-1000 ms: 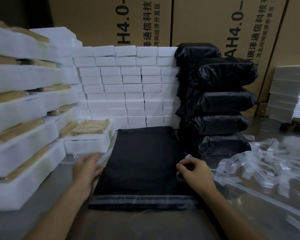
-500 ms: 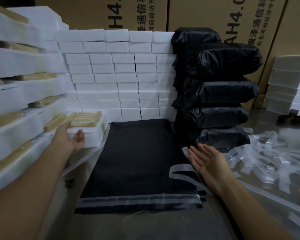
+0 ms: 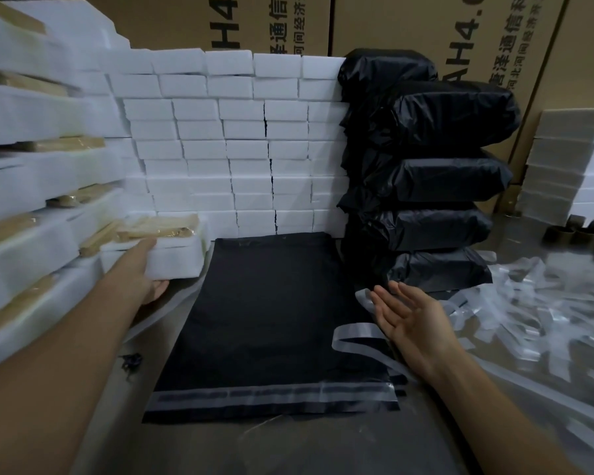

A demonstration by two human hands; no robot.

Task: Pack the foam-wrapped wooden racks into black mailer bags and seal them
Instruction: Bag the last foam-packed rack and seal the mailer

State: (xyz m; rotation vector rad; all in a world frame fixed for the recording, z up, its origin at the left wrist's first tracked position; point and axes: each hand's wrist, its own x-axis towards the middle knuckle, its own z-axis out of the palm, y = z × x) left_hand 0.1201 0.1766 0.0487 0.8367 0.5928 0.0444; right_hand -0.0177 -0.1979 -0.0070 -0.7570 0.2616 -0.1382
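Observation:
A flat black mailer bag lies on the table before me, its grey adhesive strip along the near edge. My left hand grips the near end of a foam-wrapped wooden rack at the bag's far left corner, thumb under, fingers on top. My right hand hovers palm-up, fingers straight, over the bag's right edge and holds nothing. A clear peeled strip curls on the bag beside it.
Foam-wrapped racks are stacked high on the left. A wall of white foam blocks stands behind the bag. Several packed black bags are piled at the right. Loose clear strips litter the table's right side. More foam sits far right.
My left hand reached from the bag's left edge to the foam-wrapped rack and took hold of it. My right hand let go of the clear strip and opened palm-up.

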